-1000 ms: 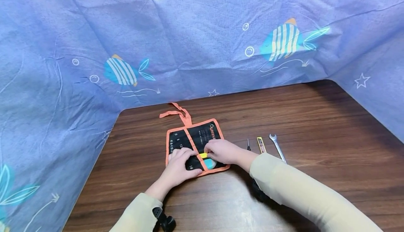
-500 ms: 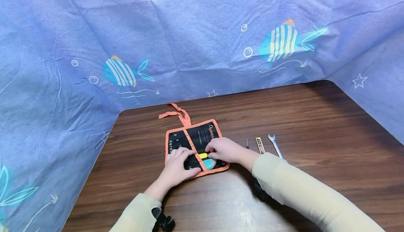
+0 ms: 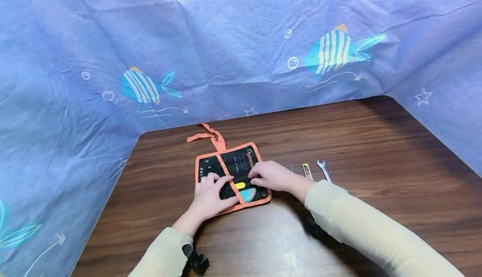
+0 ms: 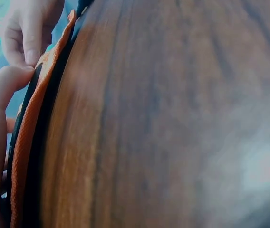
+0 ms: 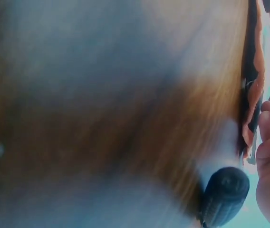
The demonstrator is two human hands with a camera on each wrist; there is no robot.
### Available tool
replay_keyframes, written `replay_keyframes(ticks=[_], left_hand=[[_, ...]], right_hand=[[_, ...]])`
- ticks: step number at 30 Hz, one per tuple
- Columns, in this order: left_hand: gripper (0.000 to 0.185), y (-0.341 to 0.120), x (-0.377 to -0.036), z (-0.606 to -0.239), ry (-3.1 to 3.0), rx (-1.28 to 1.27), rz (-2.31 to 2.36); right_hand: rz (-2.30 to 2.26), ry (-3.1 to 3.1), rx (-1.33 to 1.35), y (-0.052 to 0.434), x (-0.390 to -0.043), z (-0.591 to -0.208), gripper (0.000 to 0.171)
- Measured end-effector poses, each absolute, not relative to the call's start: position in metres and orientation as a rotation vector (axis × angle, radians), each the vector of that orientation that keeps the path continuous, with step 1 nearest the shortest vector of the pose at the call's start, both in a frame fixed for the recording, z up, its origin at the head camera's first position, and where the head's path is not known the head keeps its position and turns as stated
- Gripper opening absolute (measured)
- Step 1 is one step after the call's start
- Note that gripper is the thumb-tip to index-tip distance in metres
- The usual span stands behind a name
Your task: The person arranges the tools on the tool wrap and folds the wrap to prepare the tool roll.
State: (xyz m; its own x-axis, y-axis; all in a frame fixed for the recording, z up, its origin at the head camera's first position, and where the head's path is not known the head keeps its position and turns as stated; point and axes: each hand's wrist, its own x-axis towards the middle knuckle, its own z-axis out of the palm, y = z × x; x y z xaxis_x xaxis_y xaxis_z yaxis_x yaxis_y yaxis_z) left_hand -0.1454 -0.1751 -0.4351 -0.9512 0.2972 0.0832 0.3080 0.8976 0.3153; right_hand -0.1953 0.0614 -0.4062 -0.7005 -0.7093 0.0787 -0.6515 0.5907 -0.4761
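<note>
A black tool pouch (image 3: 241,162) with orange trim and numbered pockets lies unfolded on the table. My left hand (image 3: 211,195) rests on its pocket side, fingers spread, with the thumb by the lower edge of the orange pocket band. Out of one pocket sticks the rounded end of a yellow thing (image 3: 240,185); just below it, a teal and grey thing (image 3: 248,195) sits in another pocket. My right hand (image 3: 273,175) hovers at the pouch's right part, fingers loosely bent, apart from the yellow end, with nothing showing between the fingertips.
Right of the pouch lie an open-end wrench (image 3: 324,170), a narrow yellow-labelled item (image 3: 307,171) and a tool with a thin metal tip, partly behind the right arm. A black ribbed handle (image 5: 225,194) shows in the right wrist view. Orange tie straps (image 3: 212,137) trail behind the pouch.
My right hand has let go of the yellow thing and drawn back to the right, leaving it in the pocket. The left hand has stayed on the pouch.
</note>
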Motion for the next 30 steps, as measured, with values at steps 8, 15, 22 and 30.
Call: replay_keyframes(ticks=[8,15,22,30], left_hand=[[0.068,-0.176,-0.149,-0.436,-3.061,-0.514,-0.545],[0.074,-0.175,-0.152,-0.436,-3.087,-0.503,-0.579],[0.076,-0.175,-0.154,-0.433,-3.115,-0.495,-0.596],[0.073,-0.176,-0.15,-0.433,-3.101,-0.45,-0.637]], right_hand=[[-0.747,2.709,-1.081,0.079,-0.199,-0.409,0.018],[-0.741,2.767,-1.049,0.111,-0.201,-0.411,0.017],[-0.776,2.852,-0.982,0.147,-0.205,-0.403,0.015],[-0.789,2.918,-0.913,0.175,-0.205,-0.403,0.018]])
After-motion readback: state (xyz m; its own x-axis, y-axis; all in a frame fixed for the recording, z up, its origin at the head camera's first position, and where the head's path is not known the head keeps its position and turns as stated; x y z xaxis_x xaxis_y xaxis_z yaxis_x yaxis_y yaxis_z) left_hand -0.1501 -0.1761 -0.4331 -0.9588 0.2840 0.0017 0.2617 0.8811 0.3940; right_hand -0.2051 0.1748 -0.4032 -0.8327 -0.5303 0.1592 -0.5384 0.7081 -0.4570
